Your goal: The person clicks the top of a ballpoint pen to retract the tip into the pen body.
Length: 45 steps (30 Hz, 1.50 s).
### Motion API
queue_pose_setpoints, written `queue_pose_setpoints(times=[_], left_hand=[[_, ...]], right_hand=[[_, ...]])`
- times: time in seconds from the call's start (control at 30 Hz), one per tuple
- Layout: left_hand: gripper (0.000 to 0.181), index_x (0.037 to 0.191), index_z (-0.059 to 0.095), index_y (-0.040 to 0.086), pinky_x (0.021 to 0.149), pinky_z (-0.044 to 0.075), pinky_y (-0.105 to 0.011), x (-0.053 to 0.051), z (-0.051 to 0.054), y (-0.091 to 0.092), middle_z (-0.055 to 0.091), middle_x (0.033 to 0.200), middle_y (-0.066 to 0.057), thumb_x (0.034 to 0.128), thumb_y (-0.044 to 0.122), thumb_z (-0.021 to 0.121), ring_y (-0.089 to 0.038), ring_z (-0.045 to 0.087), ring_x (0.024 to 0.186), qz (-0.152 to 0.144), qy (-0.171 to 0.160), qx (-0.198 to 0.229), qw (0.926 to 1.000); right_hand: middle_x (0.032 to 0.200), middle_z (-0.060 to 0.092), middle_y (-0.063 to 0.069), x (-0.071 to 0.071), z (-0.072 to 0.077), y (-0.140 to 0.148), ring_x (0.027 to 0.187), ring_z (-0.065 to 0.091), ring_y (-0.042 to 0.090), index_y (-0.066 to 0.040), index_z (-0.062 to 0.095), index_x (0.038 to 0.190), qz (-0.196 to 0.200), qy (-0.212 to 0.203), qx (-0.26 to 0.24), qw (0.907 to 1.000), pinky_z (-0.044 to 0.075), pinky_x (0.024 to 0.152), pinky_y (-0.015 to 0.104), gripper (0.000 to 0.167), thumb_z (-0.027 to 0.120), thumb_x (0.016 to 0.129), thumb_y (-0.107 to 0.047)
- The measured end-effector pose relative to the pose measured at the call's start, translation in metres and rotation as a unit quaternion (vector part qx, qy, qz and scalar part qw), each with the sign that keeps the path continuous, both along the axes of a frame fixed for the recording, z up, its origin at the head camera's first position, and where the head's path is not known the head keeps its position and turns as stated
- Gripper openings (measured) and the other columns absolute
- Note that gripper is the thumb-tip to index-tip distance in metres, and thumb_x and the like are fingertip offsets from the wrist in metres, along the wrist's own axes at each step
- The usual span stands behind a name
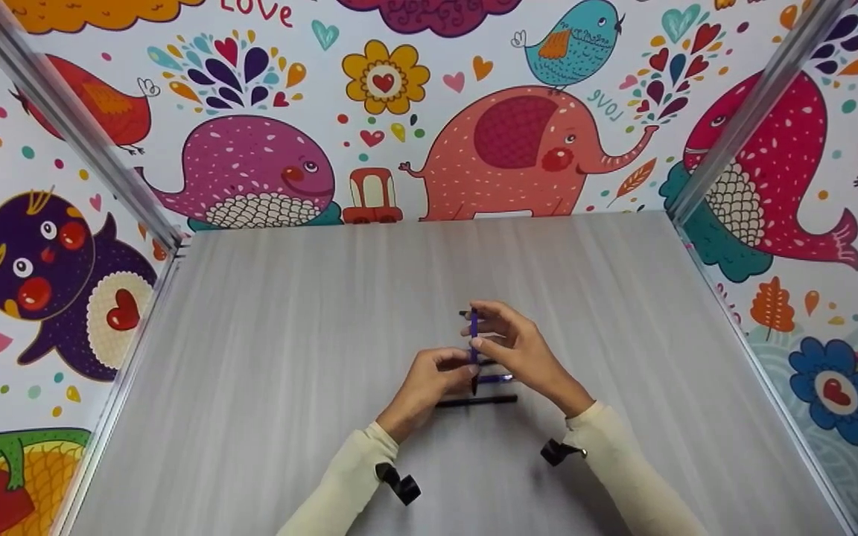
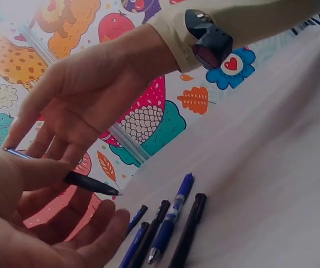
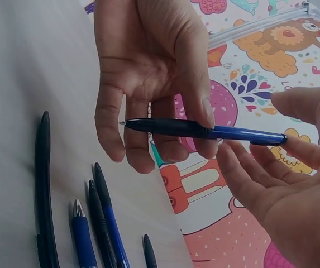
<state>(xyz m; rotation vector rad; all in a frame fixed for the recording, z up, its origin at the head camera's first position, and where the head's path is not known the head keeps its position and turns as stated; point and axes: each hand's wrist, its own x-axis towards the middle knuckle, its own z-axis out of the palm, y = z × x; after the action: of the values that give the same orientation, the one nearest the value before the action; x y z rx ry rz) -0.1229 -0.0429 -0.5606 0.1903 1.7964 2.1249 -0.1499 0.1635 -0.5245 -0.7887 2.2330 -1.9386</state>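
Observation:
A blue pen (image 1: pixel 474 324) with a dark grip section is held above the table, its writing tip out. My left hand (image 1: pixel 429 381) pinches it around the dark grip between thumb and fingers, seen closely in the right wrist view. At the pen's other end, a fingertip of my right hand (image 3: pixel 294 206) touches the butt; its remaining fingers are spread, with little bend. Below the hands, several pens lie side by side: a black pen (image 3: pixel 43 190), a blue pen with a silver tip (image 3: pixel 83 237), and others in dark blue and black. My hands partly cover these in the head view.
The grey wood-grain table (image 1: pixel 272 320) extends around the hands. Metal rails (image 1: pixel 120 417) edge its sides, and printed cartoon walls (image 1: pixel 265 171) stand behind and beside it. A black wrist-worn device (image 1: pixel 399 484) sits on each sleeve.

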Motion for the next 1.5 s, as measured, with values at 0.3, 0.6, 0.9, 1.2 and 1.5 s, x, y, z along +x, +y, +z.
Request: queue_pose_setpoints(times=[0.3, 0.6, 0.9, 1.2, 1.5], left_hand=[[0.022, 0.118, 0.077, -0.007, 0.083, 0.062, -0.028, 0.006, -0.002, -0.003, 0.076, 0.107, -0.005, 0.1005, 0.007, 0.078, -0.014, 0.072, 0.096, -0.013, -0.052, 0.050, 0.9973], [0.021, 0.119, 0.077, -0.008, 0.089, 0.065, -0.038, 0.010, 0.002, -0.002, 0.076, 0.116, -0.014, 0.1011, 0.002, 0.076, -0.022, 0.075, 0.102, -0.031, -0.077, 0.097, 0.9919], [0.018, 0.118, 0.077, -0.006, 0.087, 0.066, -0.044, 0.009, 0.005, -0.003, 0.076, 0.115, -0.017, 0.1019, 0.002, 0.075, -0.030, 0.078, 0.093, -0.038, -0.093, 0.107, 0.9892], [0.021, 0.119, 0.077, -0.006, 0.083, 0.067, -0.043, 0.012, 0.005, -0.003, 0.075, 0.120, -0.022, 0.1007, 0.004, 0.077, -0.034, 0.078, 0.097, -0.019, -0.094, 0.091, 0.9913], [0.025, 0.122, 0.076, -0.009, 0.083, 0.067, -0.043, 0.017, 0.001, -0.003, 0.074, 0.106, -0.010, 0.1017, 0.005, 0.077, -0.031, 0.078, 0.090, -0.013, -0.088, 0.099, 0.9911]], right_hand=[[0.149, 0.060, 0.023, 0.006, 0.001, 0.005, 0.126, 0.070, 0.043, -0.004, 0.051, 0.160, 0.033, -0.037, -0.015, 0.9987, 0.064, 0.094, 0.045, 0.057, 0.071, 0.107, -0.004], [0.147, 0.059, 0.022, 0.006, 0.003, 0.008, 0.121, 0.070, 0.043, -0.003, 0.050, 0.161, 0.037, -0.048, -0.016, 0.9981, 0.065, 0.090, 0.042, 0.063, 0.073, 0.104, 0.002], [0.140, 0.060, 0.028, 0.003, 0.002, 0.007, 0.117, 0.071, 0.046, -0.002, 0.051, 0.160, 0.032, -0.046, -0.017, 0.9983, 0.066, 0.086, 0.039, 0.061, 0.072, 0.103, 0.006], [0.133, 0.065, 0.029, 0.003, -0.002, 0.006, 0.118, 0.068, 0.053, -0.001, 0.049, 0.161, 0.021, -0.038, 0.004, 0.9991, 0.064, 0.088, 0.034, 0.063, 0.073, 0.103, 0.003], [0.131, 0.069, 0.027, 0.005, -0.008, 0.004, 0.116, 0.073, 0.040, -0.003, 0.053, 0.160, 0.006, -0.033, 0.023, 0.9992, 0.064, 0.090, 0.032, 0.060, 0.074, 0.104, -0.001]])
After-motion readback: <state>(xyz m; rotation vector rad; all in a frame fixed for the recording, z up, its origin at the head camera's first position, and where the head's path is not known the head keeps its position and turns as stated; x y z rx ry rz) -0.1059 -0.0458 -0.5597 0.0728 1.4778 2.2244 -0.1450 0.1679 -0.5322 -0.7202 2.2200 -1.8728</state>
